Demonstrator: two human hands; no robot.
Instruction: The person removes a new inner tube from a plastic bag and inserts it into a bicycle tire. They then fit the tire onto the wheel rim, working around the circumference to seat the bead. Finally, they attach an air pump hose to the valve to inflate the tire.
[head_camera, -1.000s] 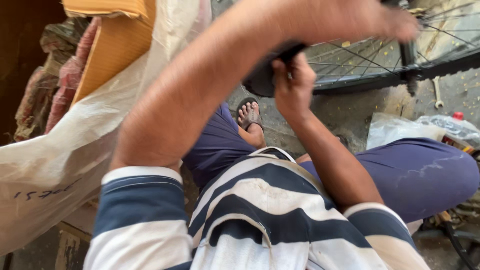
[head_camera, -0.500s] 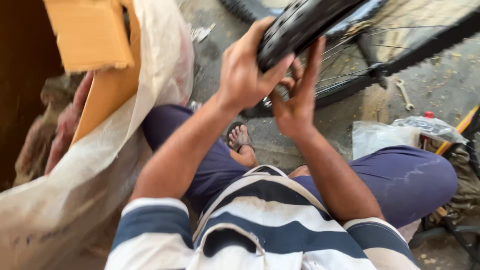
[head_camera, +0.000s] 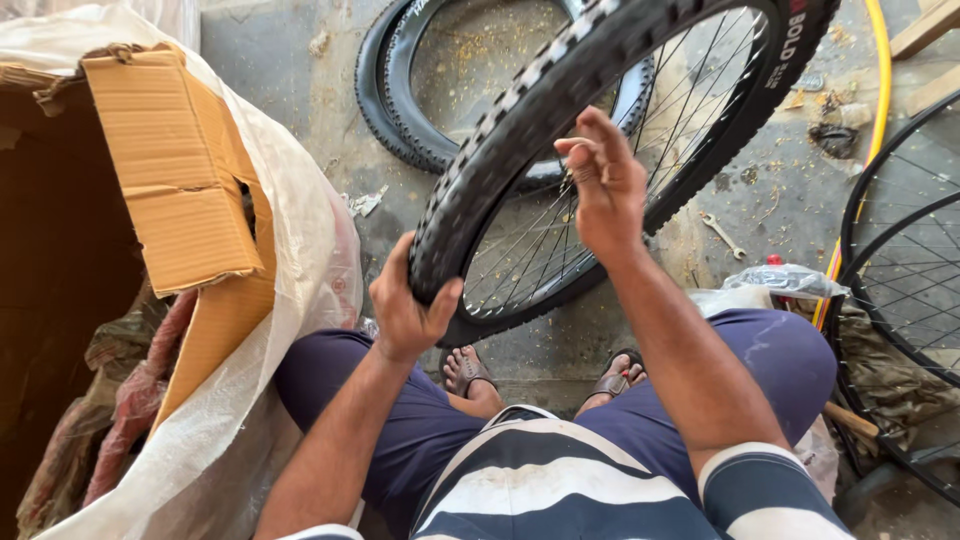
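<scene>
A spoked bicycle wheel with a knobby black tyre (head_camera: 520, 110) stands tilted in front of me, above my knees. My left hand (head_camera: 410, 305) grips the tyre at its lower left edge, thumb over the tread. Higher up, my right hand (head_camera: 600, 180) rests against the tyre's inner side near the rim, fingers bent and partly spread. I sit on the ground in dark blue trousers and sandals.
A loose black tyre (head_camera: 400, 100) lies on the concrete floor behind the wheel. A torn cardboard box (head_camera: 180, 180) in clear plastic stands at left. Another spoked wheel (head_camera: 900, 290) and a yellow hose (head_camera: 880, 90) are at right, a small spanner (head_camera: 722, 235) on the floor.
The view has tilted up and the wheel now stands farther out and higher. My left hand has slid down to the tyre's lower edge; my right hand has loosened against the rim.
</scene>
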